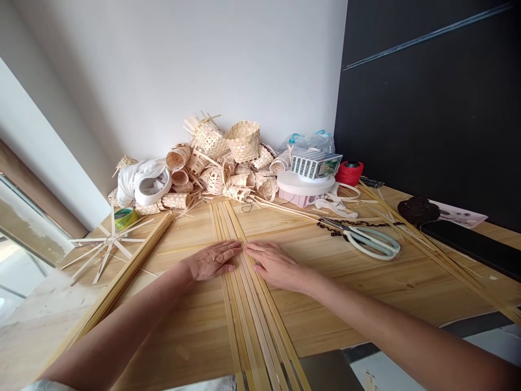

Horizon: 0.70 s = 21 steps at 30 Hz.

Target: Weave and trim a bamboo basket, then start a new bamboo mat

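Observation:
Several long, flat bamboo strips point(249, 315) lie side by side on the wooden table, running from near its front edge toward the back. My left hand point(214, 259) rests flat across their left side, fingers stretched out. From the right, my right hand point(279, 266) lies on the same strips, its fingers extended and their tips close to those of my left. A thin crosswise strip point(179, 249) sticks out to the left of my left hand; whether it passes under the hands is hidden. Neither hand grasps anything.
Woven baskets point(243, 141) are piled against the wall. Scissors point(370, 241) lie to the right, below a white turntable point(303, 183) and a red thread spool point(349, 172). At left are a strip bundle point(134, 266), a star of crossed strips point(112, 239) and a tape roll point(124, 218).

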Each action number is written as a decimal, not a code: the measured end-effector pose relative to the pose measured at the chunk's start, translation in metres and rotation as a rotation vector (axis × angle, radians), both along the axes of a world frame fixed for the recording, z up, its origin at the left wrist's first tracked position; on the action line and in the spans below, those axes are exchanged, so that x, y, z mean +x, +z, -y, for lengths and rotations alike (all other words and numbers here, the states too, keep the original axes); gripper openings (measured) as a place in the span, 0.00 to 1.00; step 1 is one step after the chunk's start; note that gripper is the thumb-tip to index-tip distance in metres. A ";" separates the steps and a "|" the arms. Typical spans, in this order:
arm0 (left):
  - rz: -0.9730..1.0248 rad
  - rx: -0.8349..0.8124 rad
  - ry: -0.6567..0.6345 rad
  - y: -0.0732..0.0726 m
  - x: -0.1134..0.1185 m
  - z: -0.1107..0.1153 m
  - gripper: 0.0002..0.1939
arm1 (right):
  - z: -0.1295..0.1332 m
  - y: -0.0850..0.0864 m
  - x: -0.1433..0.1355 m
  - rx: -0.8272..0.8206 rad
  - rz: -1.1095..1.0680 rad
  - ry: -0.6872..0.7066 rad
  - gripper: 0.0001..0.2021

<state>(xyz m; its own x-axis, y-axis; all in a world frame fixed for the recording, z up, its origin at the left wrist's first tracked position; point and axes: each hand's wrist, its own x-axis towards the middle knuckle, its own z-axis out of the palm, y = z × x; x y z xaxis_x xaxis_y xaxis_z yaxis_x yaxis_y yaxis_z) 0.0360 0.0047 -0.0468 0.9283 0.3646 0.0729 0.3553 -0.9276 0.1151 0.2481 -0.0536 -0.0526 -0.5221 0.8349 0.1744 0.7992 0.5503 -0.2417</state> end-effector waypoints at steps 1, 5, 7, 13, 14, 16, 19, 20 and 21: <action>-0.007 -0.001 -0.001 0.001 0.001 0.000 0.25 | -0.001 0.001 0.000 -0.001 -0.001 0.000 0.21; -0.031 -0.002 0.000 0.003 0.002 0.001 0.25 | -0.008 0.002 0.002 0.003 -0.035 0.006 0.20; -0.041 0.009 0.005 0.003 0.002 0.001 0.26 | -0.015 0.001 0.002 0.005 -0.036 -0.004 0.20; -0.054 0.059 0.042 0.001 0.000 0.001 0.24 | -0.025 -0.004 0.005 0.013 -0.018 -0.035 0.21; -0.048 0.058 0.044 0.001 0.000 0.001 0.24 | -0.025 -0.005 0.005 0.016 -0.017 -0.034 0.21; -0.038 0.054 0.050 0.002 0.001 0.001 0.23 | -0.023 -0.006 0.005 0.029 -0.019 -0.032 0.21; -0.050 0.056 0.070 0.004 0.003 0.003 0.23 | -0.020 -0.007 0.004 0.061 -0.011 -0.032 0.20; -0.055 0.060 0.078 0.004 0.004 0.003 0.23 | -0.019 -0.007 0.004 0.068 -0.003 -0.033 0.20; -0.058 0.066 0.085 0.004 0.005 0.004 0.23 | -0.018 -0.007 0.004 0.073 0.006 -0.034 0.20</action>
